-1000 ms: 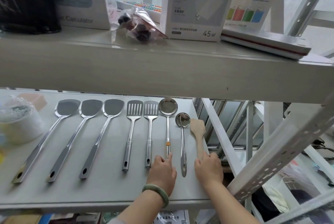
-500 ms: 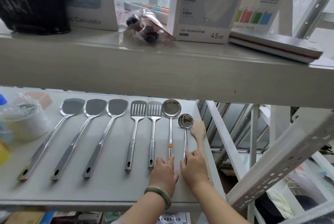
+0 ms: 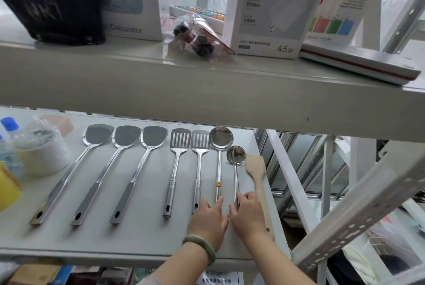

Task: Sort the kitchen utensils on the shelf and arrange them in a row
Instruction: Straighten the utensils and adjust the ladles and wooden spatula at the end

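Observation:
A row of utensils lies on the lower shelf (image 3: 138,238). From the left come three solid steel turners (image 3: 128,140), two slotted turners (image 3: 180,140), a large ladle (image 3: 220,138), a small ladle (image 3: 236,154) and a wooden spatula (image 3: 255,166) at the right edge. My left hand (image 3: 208,218), with a green bangle on the wrist, rests over the handle ends of the second slotted turner and the large ladle, index finger along that ladle's handle. My right hand (image 3: 247,212) pinches the small ladle's handle near its lower end.
A plastic-wrapped roll (image 3: 43,151), a blue-capped bottle (image 3: 9,123) and a yellow item (image 3: 7,188) sit at the shelf's left. The upper shelf (image 3: 207,91) overhangs closely, holding boxes and a black basket. A perforated white strut (image 3: 358,204) slants at the right.
My right hand left the wooden spatula's handle and moved left onto the small ladle's handle. The left hand stayed over the large ladle's handle end. The view shifted slightly.

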### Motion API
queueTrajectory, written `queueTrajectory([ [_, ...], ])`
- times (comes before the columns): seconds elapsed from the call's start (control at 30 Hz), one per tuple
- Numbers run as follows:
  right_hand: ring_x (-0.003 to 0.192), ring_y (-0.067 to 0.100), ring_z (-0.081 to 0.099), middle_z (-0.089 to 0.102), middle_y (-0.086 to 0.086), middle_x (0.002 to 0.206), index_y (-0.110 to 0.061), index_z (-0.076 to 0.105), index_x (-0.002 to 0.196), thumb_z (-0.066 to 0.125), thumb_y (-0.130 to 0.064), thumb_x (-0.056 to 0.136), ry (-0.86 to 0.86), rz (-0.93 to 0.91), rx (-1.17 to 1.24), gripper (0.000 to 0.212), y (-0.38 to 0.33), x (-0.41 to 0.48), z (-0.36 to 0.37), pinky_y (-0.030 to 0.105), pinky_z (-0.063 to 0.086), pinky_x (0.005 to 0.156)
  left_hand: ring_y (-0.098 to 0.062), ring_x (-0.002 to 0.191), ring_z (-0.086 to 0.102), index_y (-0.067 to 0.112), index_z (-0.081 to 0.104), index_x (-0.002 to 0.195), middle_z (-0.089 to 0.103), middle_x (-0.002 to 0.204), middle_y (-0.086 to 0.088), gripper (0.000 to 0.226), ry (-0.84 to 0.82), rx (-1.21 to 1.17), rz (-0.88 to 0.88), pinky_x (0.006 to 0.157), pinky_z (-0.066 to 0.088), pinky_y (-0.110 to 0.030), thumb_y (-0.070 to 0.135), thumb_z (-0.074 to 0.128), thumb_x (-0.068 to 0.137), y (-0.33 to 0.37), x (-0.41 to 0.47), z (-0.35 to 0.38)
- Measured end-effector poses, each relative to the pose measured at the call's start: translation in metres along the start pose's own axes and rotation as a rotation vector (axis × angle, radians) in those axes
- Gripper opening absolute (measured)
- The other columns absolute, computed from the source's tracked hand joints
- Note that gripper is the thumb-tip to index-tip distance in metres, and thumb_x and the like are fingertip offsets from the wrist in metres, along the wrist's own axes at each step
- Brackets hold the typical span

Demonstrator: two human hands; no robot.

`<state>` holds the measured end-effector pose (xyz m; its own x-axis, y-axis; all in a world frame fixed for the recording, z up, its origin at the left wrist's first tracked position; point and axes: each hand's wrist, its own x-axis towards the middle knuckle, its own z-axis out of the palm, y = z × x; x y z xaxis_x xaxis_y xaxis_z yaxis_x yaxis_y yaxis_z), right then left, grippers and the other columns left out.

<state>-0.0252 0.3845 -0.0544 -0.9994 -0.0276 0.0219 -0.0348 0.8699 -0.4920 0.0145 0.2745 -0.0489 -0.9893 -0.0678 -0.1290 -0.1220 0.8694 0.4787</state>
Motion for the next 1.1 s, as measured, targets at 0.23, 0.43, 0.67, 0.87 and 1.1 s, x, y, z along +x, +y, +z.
queueTrajectory([
  [0.23,0.129,0.023,0.038,0.045,0.008,0.134,-0.016,0.047,0.135,0.052,-0.031,0.09,0.02,-0.17,0.014,0.048,-0.034,-0.001,0.008,0.028,0.029,0.111,-0.018,0.138,0.024,0.029,0.025,0.146,0.027,0.15,0.001,0.047,0.158,0.173,0.021,0.118,0.017,-0.03,0.03,0.026,0.099,-0.037,-0.004,-0.012],
  [0.43,0.137,0.023,0.031,0.036,0.009,0.147,-0.011,0.045,0.137,0.048,-0.022,0.091,-0.106,-0.169,-0.098,0.048,-0.049,-0.001,0.019,0.029,0.024,0.115,-0.02,0.135,0.027,0.024,0.025,0.147,0.029,0.148,-0.002,0.048,0.099,0.183,-0.008,0.117,0.022,-0.03,0.032,0.029,0.099,-0.051,-0.003,-0.015],
  [0.67,0.141,0.024,0.029,0.034,0.012,0.151,-0.013,0.048,0.136,0.05,-0.019,0.092,-0.114,-0.293,0.004,0.044,-0.077,-0.007,0.028,0.027,0.022,0.116,-0.019,0.127,0.035,0.027,0.042,0.138,0.038,0.137,-0.003,0.041,0.244,0.079,-0.18,0.108,0.036,-0.03,0.028,0.039,0.097,-0.076,0.004,-0.035],
  [0.87,0.145,0.023,0.019,0.011,0.009,0.16,-0.011,0.048,0.135,0.049,-0.023,0.092,-0.287,-0.218,-0.022,0.044,-0.094,-0.009,0.043,0.028,0.02,0.117,-0.021,0.113,0.046,0.027,0.041,0.139,0.042,0.123,-0.006,0.043,0.185,0.001,-0.219,0.1,0.04,-0.028,0.023,0.042,0.096,-0.088,0.006,-0.04],
  [1.1,0.142,0.022,0.026,0.013,0.009,0.159,-0.01,0.049,0.133,0.046,-0.015,0.092,-0.265,-0.213,-0.042,0.042,-0.097,-0.016,0.043,0.025,0.023,0.115,-0.022,0.113,0.046,0.027,0.038,0.142,0.043,0.122,-0.007,0.046,0.189,-0.008,-0.23,0.101,0.039,-0.028,0.022,0.04,0.096,-0.097,0.007,-0.042],
])
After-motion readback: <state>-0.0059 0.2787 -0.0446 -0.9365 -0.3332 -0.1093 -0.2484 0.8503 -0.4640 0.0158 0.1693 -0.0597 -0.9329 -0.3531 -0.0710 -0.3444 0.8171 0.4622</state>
